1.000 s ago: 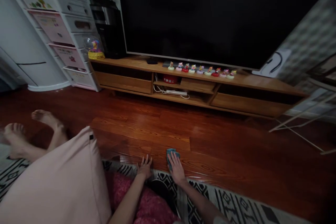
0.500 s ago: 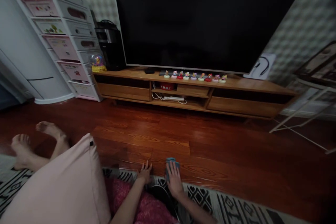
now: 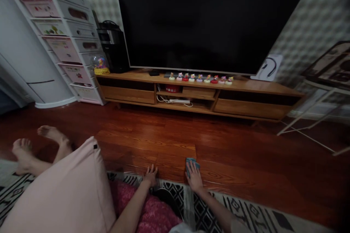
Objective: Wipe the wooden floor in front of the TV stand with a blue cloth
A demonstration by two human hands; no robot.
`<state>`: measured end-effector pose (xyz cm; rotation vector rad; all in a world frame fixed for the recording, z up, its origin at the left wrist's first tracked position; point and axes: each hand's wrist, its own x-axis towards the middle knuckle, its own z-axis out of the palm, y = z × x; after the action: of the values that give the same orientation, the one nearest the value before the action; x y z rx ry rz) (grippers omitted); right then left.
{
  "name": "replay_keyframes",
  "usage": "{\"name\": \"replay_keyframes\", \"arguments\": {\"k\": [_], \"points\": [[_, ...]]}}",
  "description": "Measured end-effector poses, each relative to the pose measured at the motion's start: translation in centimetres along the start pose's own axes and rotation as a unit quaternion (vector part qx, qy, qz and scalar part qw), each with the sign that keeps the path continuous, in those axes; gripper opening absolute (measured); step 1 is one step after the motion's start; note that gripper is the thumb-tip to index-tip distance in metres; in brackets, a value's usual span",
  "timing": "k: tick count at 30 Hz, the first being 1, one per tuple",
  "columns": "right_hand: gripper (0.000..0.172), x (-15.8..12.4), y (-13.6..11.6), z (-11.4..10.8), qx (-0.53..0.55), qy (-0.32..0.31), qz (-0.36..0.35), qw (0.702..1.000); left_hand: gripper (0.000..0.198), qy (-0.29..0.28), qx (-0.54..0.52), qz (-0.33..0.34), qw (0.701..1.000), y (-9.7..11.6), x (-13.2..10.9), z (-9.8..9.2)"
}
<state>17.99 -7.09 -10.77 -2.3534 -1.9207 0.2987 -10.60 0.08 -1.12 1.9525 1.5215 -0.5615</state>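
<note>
Your right hand [image 3: 195, 177] lay flat over a blue-green cloth [image 3: 190, 160], its fingers extended across the top rather than clamped round it. The cloth was on the near part of the wooden floor [image 3: 164, 134], just beyond the patterned rug [image 3: 210, 205]. To its left, your left hand [image 3: 150, 176] rested by the rug's far edge, fingers apart. A pink cushion [image 3: 65, 193] filled the near left.
</note>
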Motion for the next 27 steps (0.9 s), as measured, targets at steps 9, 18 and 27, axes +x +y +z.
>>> {"name": "replay_keyframes", "arguments": {"k": [9, 18, 27], "points": [[0.066, 2.0, -9.2, -2.6, 0.019, -0.048, -0.107, 0.993, 0.094, -0.009, 0.004, 0.003, 1.000, 0.1, -0.4, -0.5], [0.065, 1.5, -9.3, -3.6, 0.030, -0.099, -0.135, 0.985, 0.093, -0.015, -0.004, 0.008, 1.000, 0.1, -0.4, -0.8], [0.061, 0.2, -4.6, -2.8, 0.016, -0.078, -0.127, 0.989, 0.098, -0.008, -0.023, 0.016, 1.000, -0.2, 0.5, 0.0]]}}
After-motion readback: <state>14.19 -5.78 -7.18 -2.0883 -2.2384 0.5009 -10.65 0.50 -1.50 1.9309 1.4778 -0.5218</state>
